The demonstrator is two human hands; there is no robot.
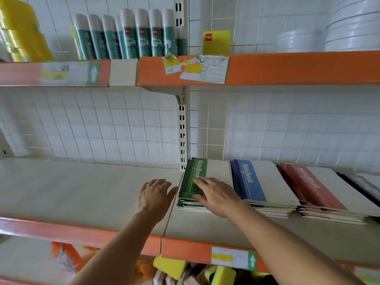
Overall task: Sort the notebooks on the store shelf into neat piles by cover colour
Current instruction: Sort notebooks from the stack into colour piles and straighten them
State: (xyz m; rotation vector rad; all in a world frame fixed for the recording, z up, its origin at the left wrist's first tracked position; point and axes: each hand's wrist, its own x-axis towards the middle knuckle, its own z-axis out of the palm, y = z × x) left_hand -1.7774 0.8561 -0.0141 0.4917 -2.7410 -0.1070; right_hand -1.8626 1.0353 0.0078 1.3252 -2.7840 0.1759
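Squaring the green pile [192, 182]: right hand [216, 195] presses flat on top, left hand [155, 195], fingers spread, at its nine-o'clock edge; next, nudge edges flush.

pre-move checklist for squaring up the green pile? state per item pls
1. Right hand lies flat on top of the green pile, fingers straight, no grip: ok.
2. Left hand is open beside the pile's left edge; contact with the edge: cannot tell.
3. Green pile edges are aligned: not ok, lower notebooks jut out at the front.
4. Piles are one colour each: green, blue pile and red pile look ok from the top; lower covers cannot tell.
5. Free shelf space left of the green pile: ok.
6. The dark item right of the red pile is sorted: cannot tell, it is cut off.
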